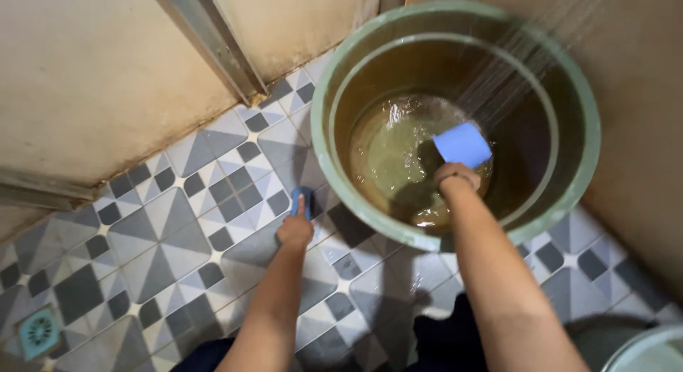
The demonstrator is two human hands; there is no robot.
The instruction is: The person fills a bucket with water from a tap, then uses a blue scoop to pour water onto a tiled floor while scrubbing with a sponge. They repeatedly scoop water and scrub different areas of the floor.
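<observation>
Right hand [457, 177] grips a blue shower head [463, 144] inside the green tub [324, 155]; left hand [295, 229] presses a blue scrubber [302, 198] on the wet floor tiles [163, 251] beside it, where it might skid.

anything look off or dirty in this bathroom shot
Yes. The large green plastic tub has brown-stained inner walls and murky yellowish water at the bottom. The beige wall is grimy along its base, near the patterned grey tile floor.

bare forearms, dark trousers [441, 343]

Teal floor drain [38, 333]; patterned tiles [178, 251]; stained wall [92, 80]
</observation>
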